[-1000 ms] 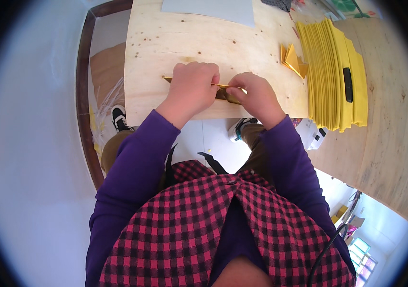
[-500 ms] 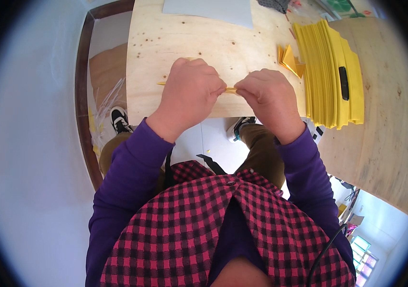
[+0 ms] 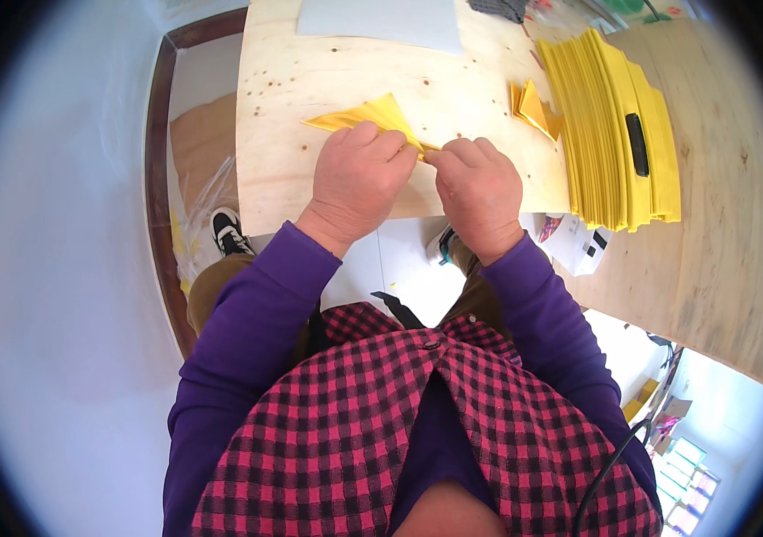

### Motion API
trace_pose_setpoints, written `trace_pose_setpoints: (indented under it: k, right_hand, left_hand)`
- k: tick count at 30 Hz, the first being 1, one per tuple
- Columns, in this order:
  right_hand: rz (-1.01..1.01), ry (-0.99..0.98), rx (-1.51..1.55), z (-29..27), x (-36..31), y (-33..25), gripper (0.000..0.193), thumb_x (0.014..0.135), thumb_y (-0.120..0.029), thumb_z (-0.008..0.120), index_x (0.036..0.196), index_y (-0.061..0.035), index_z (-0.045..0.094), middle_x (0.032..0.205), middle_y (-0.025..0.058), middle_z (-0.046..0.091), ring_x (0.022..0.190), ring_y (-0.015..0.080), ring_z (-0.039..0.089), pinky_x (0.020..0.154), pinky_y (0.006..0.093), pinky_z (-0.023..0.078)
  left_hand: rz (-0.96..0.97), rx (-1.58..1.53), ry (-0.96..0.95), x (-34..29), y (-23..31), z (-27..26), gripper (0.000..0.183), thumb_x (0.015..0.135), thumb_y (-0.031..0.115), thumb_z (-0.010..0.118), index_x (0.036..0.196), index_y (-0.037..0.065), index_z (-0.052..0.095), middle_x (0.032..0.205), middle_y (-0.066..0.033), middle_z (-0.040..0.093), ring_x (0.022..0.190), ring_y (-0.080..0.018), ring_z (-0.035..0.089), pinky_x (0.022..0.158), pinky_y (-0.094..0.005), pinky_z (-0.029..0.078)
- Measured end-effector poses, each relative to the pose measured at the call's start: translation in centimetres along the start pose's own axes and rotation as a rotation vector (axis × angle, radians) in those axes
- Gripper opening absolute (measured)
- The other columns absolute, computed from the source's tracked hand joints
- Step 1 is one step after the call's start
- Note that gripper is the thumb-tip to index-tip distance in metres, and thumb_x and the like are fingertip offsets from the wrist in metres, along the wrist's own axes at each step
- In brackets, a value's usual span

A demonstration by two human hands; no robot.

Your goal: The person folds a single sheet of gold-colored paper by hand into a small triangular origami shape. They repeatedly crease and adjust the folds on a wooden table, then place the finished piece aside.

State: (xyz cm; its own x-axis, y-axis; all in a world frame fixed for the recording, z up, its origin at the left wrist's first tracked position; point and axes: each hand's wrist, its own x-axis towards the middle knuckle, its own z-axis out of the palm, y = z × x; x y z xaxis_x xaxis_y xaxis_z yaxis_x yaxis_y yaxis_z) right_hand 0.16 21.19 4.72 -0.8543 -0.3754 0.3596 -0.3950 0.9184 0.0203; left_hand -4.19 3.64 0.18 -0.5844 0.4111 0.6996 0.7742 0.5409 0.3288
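Observation:
A folded piece of yellow paper point(image 3: 368, 114) with a pointed, triangular shape lies across the wooden table point(image 3: 310, 188) in front of me. My left hand point(image 3: 359, 174) is closed on its near edge, knuckles up. Right beside it, my right hand point(image 3: 480, 186) pinches the narrow right end of the same paper between thumb and fingers. The fingertips of both hands almost meet there, and they hide part of the folds. To the right of my hands sits a smaller folded yellow paper piece point(image 3: 535, 112), standing in pointed layers.
A tall stack of yellow folded sheets point(image 3: 589, 134) with a black object point(image 3: 637, 145) on it stands at the right. A pale sheet point(image 3: 381, 22) and a dark grey cloth point(image 3: 500, 9) lie at the far edge. Another wooden surface point(image 3: 712, 179) extends rightward.
Both hands have turned and drawn slightly nearer to me, closer together. The yellow paper, earlier mostly hidden and seen edge-on, now shows its broad triangular face beyond my left hand.

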Motion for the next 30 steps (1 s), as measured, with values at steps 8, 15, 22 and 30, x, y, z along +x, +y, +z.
trace_pose_setpoints:
  k: [8, 15, 22, 30]
  right_hand:
    - [0.016, -0.001, -0.014, 2.0, -1.4, -0.2, 0.021, 0.075, -0.010, 0.065, 0.095, -0.0134, 0.067, 0.085, -0.0008, 0.058, 0.080, 0.0206, 0.057, 0.066, 0.0348, 0.046]
    - [0.040, -0.078, 0.041, 4.3, -3.3, -1.7, 0.032, 0.077, -0.011, 0.063, 0.108, -0.0118, 0.067, 0.090, -0.0009, 0.059, 0.086, 0.0196, 0.057, 0.069, 0.0344, 0.046]
    - [0.074, -0.114, 0.125, 5.0, -4.2, -3.0, 0.039, 0.079, -0.011, 0.062, 0.118, -0.0097, 0.066, 0.094, 0.0007, 0.059, 0.089, 0.0202, 0.058, 0.073, 0.0346, 0.048]
    - [0.184, -0.130, 0.404, 3.0, -4.6, -1.7, 0.033, 0.085, -0.017, 0.069, 0.116, -0.0047, 0.067, 0.104, 0.0083, 0.066, 0.096, 0.0280, 0.061, 0.082, 0.0381, 0.052]
  left_hand:
    - [-0.005, -0.092, -0.088, -1.3, -1.0, 1.7, 0.020, 0.074, 0.002, 0.068, 0.093, 0.006, 0.070, 0.095, -0.0027, 0.067, 0.078, -0.0225, 0.065, 0.065, -0.0328, 0.054]
    - [0.033, -0.097, -0.108, -3.0, -2.4, 2.3, 0.017, 0.073, 0.008, 0.064, 0.089, 0.008, 0.068, 0.090, -0.0031, 0.061, 0.078, -0.0220, 0.060, 0.066, -0.0346, 0.051]
    - [0.030, 0.014, -0.277, -3.5, -2.8, 0.8, 0.017, 0.072, 0.009, 0.069, 0.088, 0.010, 0.073, 0.091, -0.0002, 0.063, 0.084, -0.0206, 0.059, 0.072, -0.0346, 0.049]
    - [-0.032, -0.013, -0.382, -3.1, -2.5, 0.0, 0.020, 0.075, 0.007, 0.070, 0.094, 0.009, 0.073, 0.097, -0.0008, 0.065, 0.092, -0.0214, 0.059, 0.079, -0.0374, 0.047]
